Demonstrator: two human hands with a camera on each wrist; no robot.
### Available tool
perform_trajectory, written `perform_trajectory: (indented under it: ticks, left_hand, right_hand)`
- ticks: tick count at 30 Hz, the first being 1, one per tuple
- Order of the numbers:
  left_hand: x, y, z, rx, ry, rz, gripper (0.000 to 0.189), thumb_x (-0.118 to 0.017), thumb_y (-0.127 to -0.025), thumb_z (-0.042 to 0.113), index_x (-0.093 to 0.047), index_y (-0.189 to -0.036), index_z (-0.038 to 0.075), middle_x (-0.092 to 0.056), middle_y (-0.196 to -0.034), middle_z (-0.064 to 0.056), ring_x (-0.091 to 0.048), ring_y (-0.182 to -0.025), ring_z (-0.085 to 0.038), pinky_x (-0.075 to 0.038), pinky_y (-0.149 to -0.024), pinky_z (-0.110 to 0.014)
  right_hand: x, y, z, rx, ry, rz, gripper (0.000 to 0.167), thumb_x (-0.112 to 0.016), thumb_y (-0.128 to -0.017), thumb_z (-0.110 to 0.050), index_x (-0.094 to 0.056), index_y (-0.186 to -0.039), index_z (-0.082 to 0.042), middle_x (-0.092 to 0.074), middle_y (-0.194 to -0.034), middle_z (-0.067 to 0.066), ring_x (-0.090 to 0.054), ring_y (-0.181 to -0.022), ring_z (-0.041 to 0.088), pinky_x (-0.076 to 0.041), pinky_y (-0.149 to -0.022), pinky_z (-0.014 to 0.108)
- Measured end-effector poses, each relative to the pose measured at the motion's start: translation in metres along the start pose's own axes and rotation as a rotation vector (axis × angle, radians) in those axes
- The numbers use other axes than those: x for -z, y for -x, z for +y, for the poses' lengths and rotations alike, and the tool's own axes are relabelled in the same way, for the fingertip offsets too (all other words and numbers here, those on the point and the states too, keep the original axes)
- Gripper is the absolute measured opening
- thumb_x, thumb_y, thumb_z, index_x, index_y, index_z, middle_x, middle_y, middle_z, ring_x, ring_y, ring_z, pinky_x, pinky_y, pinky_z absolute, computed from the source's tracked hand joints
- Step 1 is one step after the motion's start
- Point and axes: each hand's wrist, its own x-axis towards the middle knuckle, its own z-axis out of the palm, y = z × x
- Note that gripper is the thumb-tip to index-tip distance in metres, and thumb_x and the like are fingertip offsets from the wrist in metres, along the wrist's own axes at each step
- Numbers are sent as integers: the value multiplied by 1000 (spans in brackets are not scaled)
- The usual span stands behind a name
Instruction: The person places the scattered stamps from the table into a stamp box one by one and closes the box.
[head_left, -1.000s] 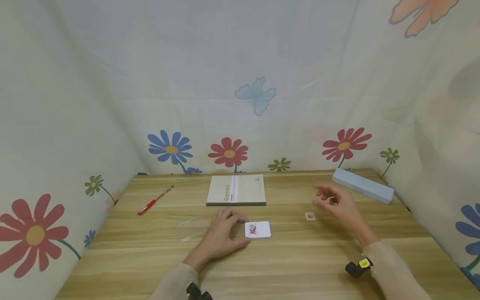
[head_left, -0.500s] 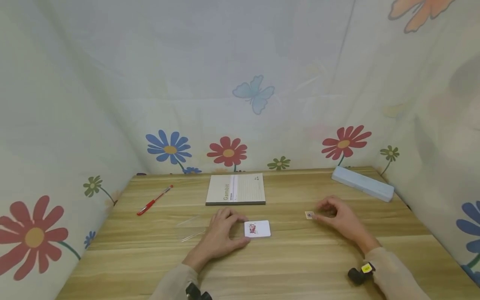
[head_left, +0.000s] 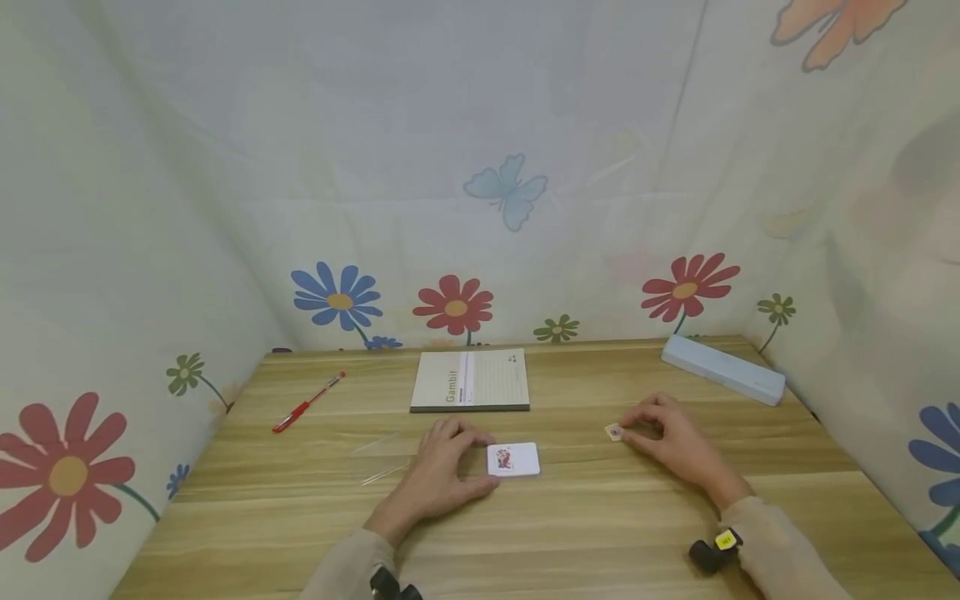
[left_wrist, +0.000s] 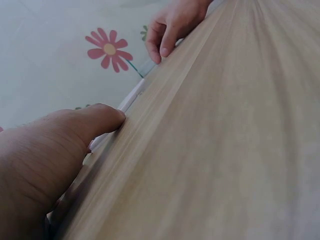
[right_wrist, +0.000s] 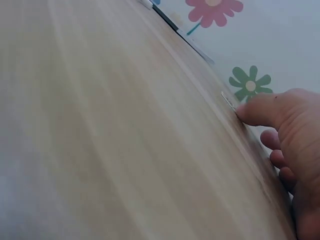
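A white rounded card or thin block (head_left: pixel 513 459) with a red printed picture lies flat on the table. My left hand (head_left: pixel 442 469) holds its left end, thumb at the near corner and fingers at the far one. In the left wrist view the thumb (left_wrist: pixel 102 121) touches the edge of the white card (left_wrist: pixel 131 96). To the right, my right hand (head_left: pixel 678 440) pinches a small square piece (head_left: pixel 613 432) with a dark print by its right corner. The right wrist view shows this square piece (right_wrist: pixel 229 101) edge-on at the fingertips, slightly tilted up.
A notebook (head_left: pixel 471 380) lies behind the card. At the back left is a red pen (head_left: pixel 308 402), and a pale blue case (head_left: pixel 723 369) sits at the back right. Something clear, like a plastic lid (head_left: pixel 378 462), lies left of my left hand. Printed curtains enclose the table.
My right hand has come down to the small square piece and taken its corner. The piece has turned and shifted slightly left. My left hand and the white card have stayed put.
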Motion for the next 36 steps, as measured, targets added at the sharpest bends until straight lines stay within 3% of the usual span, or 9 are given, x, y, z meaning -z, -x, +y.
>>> perform_trajectory:
  ticks: [6,9,13,20,26,30,36]
  left_hand:
    - [2,0,0,-1,0,5,54,-90,-89,55,-75,-134,27,-61,-130,6,-52,-134,-24,-39,-118,-55]
    - [2,1,0,2,-3,1,54,-89,-90,56,-75,-134,28,-61,-131,6,-52,-134,-23,-38,-118,-55]
    - [1,1,0,7,-1,1,54,-89,-90,57,-75,-133,29,-61,-129,7,-51,-134,-23,-38,-118,-55]
    - [1,0,1,5,5,0,53,-90,-89,54,-75,-133,27,-61,-129,6,-51,-134,-24,-38,-118,-55]
    - [1,0,1,4,-1,0,54,-90,-89,54,-75,-133,27,-61,-128,6,-52,-133,-24,-38,-118,-55]
    - [1,0,2,5,0,-3,54,-90,-89,54,-75,-134,27,-61,-129,6,-52,-134,-24,-38,-118,-56]
    - [0,0,1,4,-1,-2,54,-89,-90,56,-75,-134,28,-60,-129,7,-51,-134,-23,-37,-119,-55]
  right_hand:
    - [-8,-3,-8,59,19,31,18,-82,-100,-4,-85,-112,-17,-67,-108,1,-57,-101,21,-46,-85,36]
    - [-13,-4,-13,2,31,33,14,-85,-100,-16,-84,-115,-15,-67,-109,2,-57,-102,22,-45,-86,38]
    - [-18,-5,-19,-61,47,22,27,-90,-96,-31,-83,-116,-13,-68,-112,5,-57,-108,26,-45,-91,43]
    - [-18,-5,-21,-45,14,14,19,-86,-100,-20,-83,-118,-15,-67,-111,5,-55,-108,26,-42,-91,43]
    - [-13,-3,-19,-2,2,-3,24,-82,-102,-12,-83,-126,-15,-67,-113,5,-56,-105,24,-43,-90,40]
    - [-10,-4,-17,-62,-32,-26,30,-83,-103,-19,-81,-132,-13,-67,-119,5,-59,-108,22,-49,-93,40]
    - [-9,-4,-14,-97,-20,-69,32,-87,-99,-27,-82,-128,-15,-63,-118,5,-57,-109,22,-49,-95,44]
